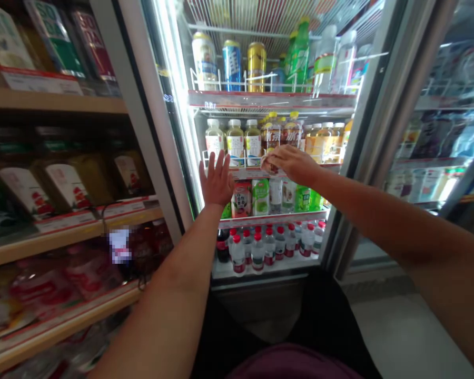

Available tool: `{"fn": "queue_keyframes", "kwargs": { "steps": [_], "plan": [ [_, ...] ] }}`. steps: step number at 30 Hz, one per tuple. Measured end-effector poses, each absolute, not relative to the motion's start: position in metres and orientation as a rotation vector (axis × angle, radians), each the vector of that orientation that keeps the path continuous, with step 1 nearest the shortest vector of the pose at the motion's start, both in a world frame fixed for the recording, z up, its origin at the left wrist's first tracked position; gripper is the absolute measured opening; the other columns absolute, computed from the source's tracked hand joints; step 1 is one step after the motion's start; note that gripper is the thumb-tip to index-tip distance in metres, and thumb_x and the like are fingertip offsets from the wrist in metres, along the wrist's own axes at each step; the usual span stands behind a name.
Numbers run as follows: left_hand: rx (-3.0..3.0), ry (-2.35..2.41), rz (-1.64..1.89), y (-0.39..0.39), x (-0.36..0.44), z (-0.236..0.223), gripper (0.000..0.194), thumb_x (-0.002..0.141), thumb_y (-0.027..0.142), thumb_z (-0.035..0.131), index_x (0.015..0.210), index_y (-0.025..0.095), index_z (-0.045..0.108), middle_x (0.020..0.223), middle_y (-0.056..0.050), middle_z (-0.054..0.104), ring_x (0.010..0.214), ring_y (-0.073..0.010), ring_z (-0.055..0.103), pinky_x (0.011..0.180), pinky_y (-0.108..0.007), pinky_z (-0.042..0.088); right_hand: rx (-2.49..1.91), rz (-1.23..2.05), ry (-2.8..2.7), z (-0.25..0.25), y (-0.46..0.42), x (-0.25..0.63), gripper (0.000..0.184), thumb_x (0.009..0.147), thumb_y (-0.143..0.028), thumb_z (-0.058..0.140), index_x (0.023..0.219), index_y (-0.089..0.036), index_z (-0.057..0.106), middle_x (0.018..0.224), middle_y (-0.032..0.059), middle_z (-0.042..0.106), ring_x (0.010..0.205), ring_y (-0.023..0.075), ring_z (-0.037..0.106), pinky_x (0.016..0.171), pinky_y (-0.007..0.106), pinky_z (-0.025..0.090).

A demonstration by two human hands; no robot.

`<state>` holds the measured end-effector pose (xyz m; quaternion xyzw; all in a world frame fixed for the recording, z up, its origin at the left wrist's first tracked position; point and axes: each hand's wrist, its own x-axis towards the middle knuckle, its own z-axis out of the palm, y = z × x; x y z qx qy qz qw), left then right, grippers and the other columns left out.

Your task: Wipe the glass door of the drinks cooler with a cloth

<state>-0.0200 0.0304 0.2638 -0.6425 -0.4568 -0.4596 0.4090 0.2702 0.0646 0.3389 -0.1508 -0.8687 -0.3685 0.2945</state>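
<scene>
From where I stand, the person's right hand has its fingers closed round what looks like a crumpled cloth, pressed up by the front edge of the fridge's middle shelf. The left hand is spread wide, fingers up, holding nothing; whether it touches the shelf I can't tell. The cloth sits between the two hands, at the right one's fingertips, while the shelf edge runs lengthwise from side to side across both. Just behind stand white-capped bottles and yellow-capped tea bottles; cans are above, red-capped bottles at the bottom.
</scene>
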Motion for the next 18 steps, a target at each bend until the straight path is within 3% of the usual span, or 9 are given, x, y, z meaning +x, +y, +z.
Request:
{"fn": "queue_keyframes", "kwargs": {
  "steps": [6,12,18],
  "plan": [
    [-1.655,-1.167,-1.191,0.030,-0.020,0.264,0.058,0.101,0.027,0.042,0.158,0.021,0.040,0.165,-0.008,0.036,0.159,-0.0236,0.013,0.131,-0.052,-0.004,-0.362,-1.029,-2.189,0.385,0.075,0.272,0.039,0.102,-0.013,0.042,0.134,-0.014,0.064,0.138,0.0113,0.063,0.128,0.0295,0.056,0.111,0.049,0.050],
    [-1.656,-1.180,-1.164,0.029,-0.020,0.264,0.058,0.101,0.027,0.041,0.158,0.020,0.039,0.166,-0.007,0.035,0.159,-0.0240,0.011,0.131,-0.053,-0.004,-0.433,-0.869,-2.086,0.425,0.080,0.270,0.039,0.105,-0.023,0.037,0.132,-0.026,0.065,0.139,0.0050,0.063,0.130,0.0217,0.052,0.118,0.046,0.042],
    [-1.644,-1.180,-1.142,0.031,-0.022,0.263,0.058,0.102,0.027,0.039,0.159,0.022,0.037,0.166,-0.005,0.034,0.160,-0.0214,0.008,0.132,-0.052,-0.004,-0.549,-0.847,-1.978,0.470,0.073,0.267,0.034,0.100,-0.018,0.043,0.122,-0.015,0.068,0.130,0.0138,0.066,0.121,0.0240,0.054,0.109,0.043,0.042]
  ]
}}
